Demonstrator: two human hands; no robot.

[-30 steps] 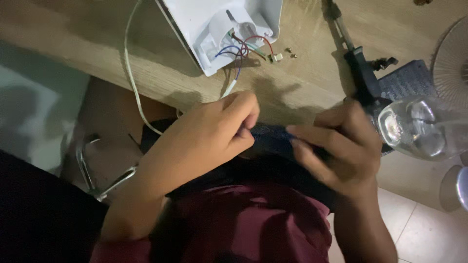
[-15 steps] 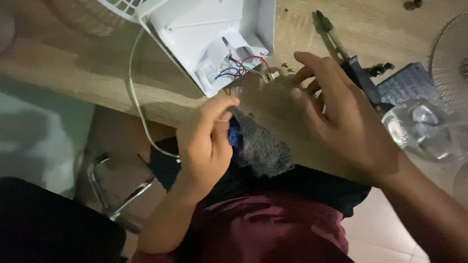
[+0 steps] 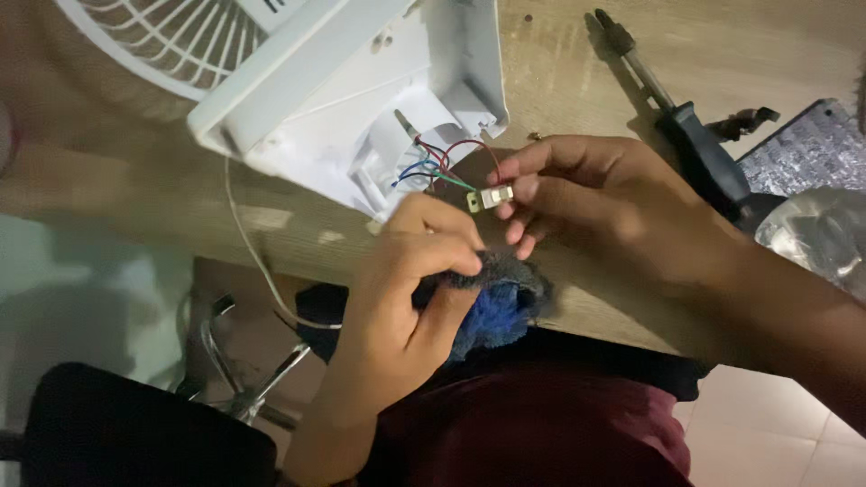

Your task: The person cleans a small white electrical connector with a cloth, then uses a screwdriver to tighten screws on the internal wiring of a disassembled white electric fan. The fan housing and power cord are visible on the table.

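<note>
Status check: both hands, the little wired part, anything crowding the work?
Left hand gripping blue cloth. Right hand pinching small switch part, wires running into white fan housing. Soldering iron lies beside right hand, apart.

Wooden table [image 3: 758, 45], white fan housing [image 3: 361, 90], soldering iron [image 3: 677, 117]

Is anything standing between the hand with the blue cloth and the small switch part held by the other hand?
Nothing visible does. The left hand grips the blue cloth just below the small switch part, which the right hand pinches at its fingertips. Only the coloured wires run from the part up into the white fan housing, off that path.
</note>
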